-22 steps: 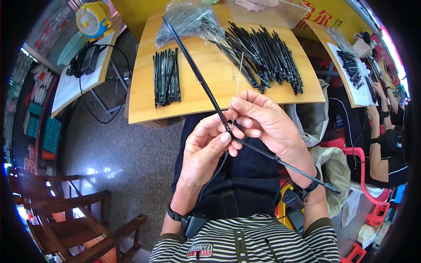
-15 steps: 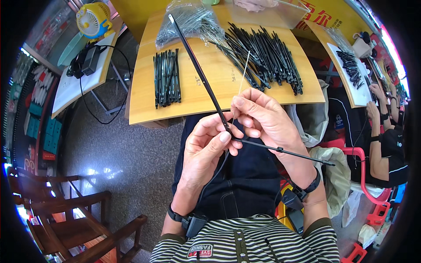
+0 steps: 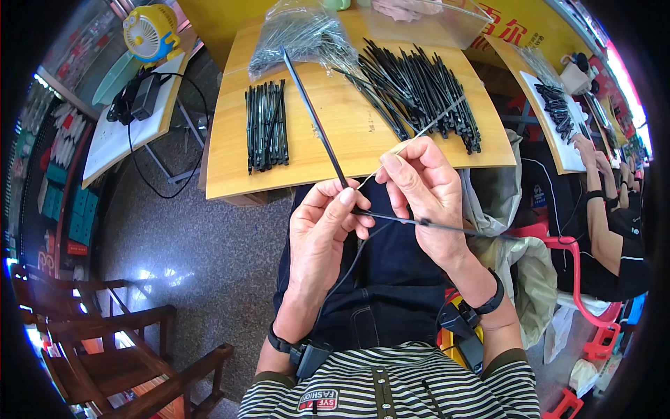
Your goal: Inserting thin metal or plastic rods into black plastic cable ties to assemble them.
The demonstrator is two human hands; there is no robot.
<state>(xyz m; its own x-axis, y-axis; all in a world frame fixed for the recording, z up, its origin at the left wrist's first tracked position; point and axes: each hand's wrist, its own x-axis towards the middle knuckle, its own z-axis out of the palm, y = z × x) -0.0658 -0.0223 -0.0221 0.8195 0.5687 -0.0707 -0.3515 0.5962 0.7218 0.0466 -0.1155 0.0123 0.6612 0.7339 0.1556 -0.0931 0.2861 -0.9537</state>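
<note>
My left hand (image 3: 314,227) is closed, its thumb and fingers pinching a slim black jointed rod (image 3: 312,112) near its joint. One arm of that rod rises up and left over the table; another thin black arm (image 3: 457,228) runs right, passing by my right hand. Thumb and forefinger of my right hand (image 3: 427,187) pinch a thin pale wire (image 3: 436,121). One end of the wire meets the rod by my left fingertips, and the other slants up to the right. Whether it passes through the rod is too small to tell.
On the wooden table (image 3: 328,153) lie a neat row of black rods (image 3: 266,129), a larger loose pile (image 3: 429,94) and a clear bag of thin wires (image 3: 296,45). A wooden chair (image 3: 132,356) stands lower left. Another person's arms (image 3: 599,188) are at a table on the right.
The pale wire has swung from nearly upright to a slant toward the right. My right hand has shifted slightly right, and the rod's upper end has tipped down a little.
</note>
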